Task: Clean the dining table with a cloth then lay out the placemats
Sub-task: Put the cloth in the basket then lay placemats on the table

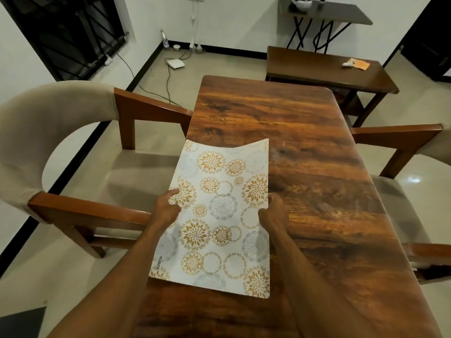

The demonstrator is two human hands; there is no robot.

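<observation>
Placemat point(219, 215) up in both hands, so we're in the laying-out half of the job. Nothing to wipe with shows in either hand, and by my reading the cleaning step is done. The left hand point(168, 206) pinches the mat's left long edge, fingers curled onto the patterned face. The right hand point(273, 213) grips the right long edge directly opposite, thumb on top. The mat, white with gold and grey floral circles, sits lengthwise over the near-left part of the dining table point(305, 123), its left edge running close along the table's left side. Its far end bows upward in a curl, so it isn't flat on the wood. Whether the near end touches the surface I cannot tell, nor whether this is a single mat or several stacked. A padded chair point(61, 113) stands at the table's left, another chair point(400, 142) at the right, and a wooden bench point(317, 67) sits beyond the far end. The next move, I'd say, calls for choosing a seat position, probably in front of the left chair. It then means turning the mat square to the table edge, lowering it and pressing that far curl flat before letting go.
</observation>
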